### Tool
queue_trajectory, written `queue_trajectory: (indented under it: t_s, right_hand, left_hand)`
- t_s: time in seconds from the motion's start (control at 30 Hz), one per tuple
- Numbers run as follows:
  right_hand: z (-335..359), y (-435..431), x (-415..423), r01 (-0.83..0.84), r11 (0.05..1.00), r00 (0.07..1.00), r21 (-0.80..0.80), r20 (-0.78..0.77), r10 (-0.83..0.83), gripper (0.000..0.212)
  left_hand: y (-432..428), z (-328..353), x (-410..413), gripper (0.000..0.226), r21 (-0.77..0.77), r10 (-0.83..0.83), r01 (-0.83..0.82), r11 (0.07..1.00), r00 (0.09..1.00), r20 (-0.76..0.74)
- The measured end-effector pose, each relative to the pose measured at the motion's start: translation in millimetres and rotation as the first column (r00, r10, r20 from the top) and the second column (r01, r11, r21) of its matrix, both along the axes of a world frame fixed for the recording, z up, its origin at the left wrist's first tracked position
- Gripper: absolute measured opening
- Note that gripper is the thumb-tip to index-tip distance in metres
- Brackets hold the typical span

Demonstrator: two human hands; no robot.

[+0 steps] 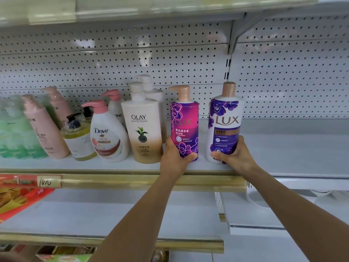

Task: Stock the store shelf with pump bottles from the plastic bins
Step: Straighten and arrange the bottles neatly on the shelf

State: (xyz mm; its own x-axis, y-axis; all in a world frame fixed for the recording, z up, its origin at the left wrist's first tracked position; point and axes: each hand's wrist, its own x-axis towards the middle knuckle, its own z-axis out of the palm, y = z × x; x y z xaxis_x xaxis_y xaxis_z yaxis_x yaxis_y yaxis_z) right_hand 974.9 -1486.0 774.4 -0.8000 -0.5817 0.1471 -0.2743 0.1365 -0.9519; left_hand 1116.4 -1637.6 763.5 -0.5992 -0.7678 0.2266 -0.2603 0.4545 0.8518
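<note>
I have 2 pump bottles in hand, 1 each. My left hand (pixel 175 157) wraps low around the magenta bottle (pixel 184 125), thumb across the front near its base and fingers curled behind. My right hand (pixel 234 156) grips the white and purple bottle (pixel 224 121) the same way, low down. Holding them near the bottom keeps the tall bodies upright and lets me steer each base along the shelf (pixel 283 148).

Both stand upright near the front edge, labels facing out so a shopper can read them. I cannot tell whether their bases are fully down on the shelf. The magenta one sits just beside the cream bottle (pixel 143 129), carrying on the row that includes the white bottle with the pink pump (pixel 107 137). The 2 in my hands are apart, with a gap between them.

The bottles are glossy, smooth plastic cylinders with rounded shoulders and matte rose-gold pump heads, so a firm wrap helps against slipping. The shelf is flat white painted metal, backed by a perforated pegboard (pixel 113 53) and edged with a gold rail (pixel 132 180). The bins are out of view.
</note>
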Motion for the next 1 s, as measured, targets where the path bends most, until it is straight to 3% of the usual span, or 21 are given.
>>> queue_trajectory:
  t_s: [0.17, 0.3, 0.37, 0.43, 0.5, 0.6, 0.7, 0.83, 0.93, 1.0]
  right_hand:
    - [4, 4, 2, -0.029, 0.999, 0.999, 0.043, 0.022, 0.028, 0.089]
    - [1, 16, 10, 0.024, 1.000, 0.999, 0.002, 0.040, -0.024, 0.098]
    - [3, 20, 18, 0.191, 0.981, 0.979, 0.017, -0.078, -0.190, 0.090]
    - [6, 21, 31, 0.317, 0.947, 0.918, -0.045, -0.235, -0.319, 0.068]
    - [11, 18, 49, 0.284, 0.952, 0.891, -0.111, -0.336, -0.305, 0.051]
    - [24, 6, 71, 0.141, 0.979, 0.861, -0.145, -0.471, -0.193, 0.045]
    - [55, -12, 83, 0.025, 0.985, 0.834, -0.172, -0.540, -0.115, 0.057]
    - [108, -40, 86, 0.009, 0.988, 0.763, -0.154, -0.637, -0.106, 0.077]
    - [135, -63, 82, 0.065, 0.998, 0.708, -0.004, -0.705, -0.049, 0.092]
    - [142, -75, 80, 0.097, 0.985, 0.730, 0.141, -0.683, 0.026, 0.101]
  left_hand:
    - [14, 10, 16, 0.092, -0.026, -0.058, 0.058, 0.998, 0.998, -0.002]
    - [27, 5, 61, 0.084, -0.194, -0.003, -0.010, 0.981, 0.998, -0.071]
    - [18, 6, 83, 0.078, -0.248, 0.084, -0.121, 0.961, 0.984, -0.156]
    - [3, 14, 97, 0.076, -0.233, 0.172, -0.221, 0.947, 0.961, -0.215]
    - [-11, 24, 103, 0.082, -0.213, 0.232, -0.281, 0.936, 0.945, -0.229]
    - [-31, 38, 104, 0.098, -0.159, 0.240, -0.284, 0.945, 0.938, -0.251]
    - [-48, 55, 100, 0.110, -0.172, 0.199, -0.251, 0.953, 0.942, -0.271]
    - [-63, 85, 93, 0.119, -0.217, 0.135, -0.210, 0.953, 0.940, -0.313]
    - [-71, 97, 86, 0.126, -0.256, 0.076, -0.143, 0.956, 0.964, -0.256]
    - [-72, 99, 81, 0.131, -0.294, 0.059, -0.114, 0.949, 0.980, -0.188]
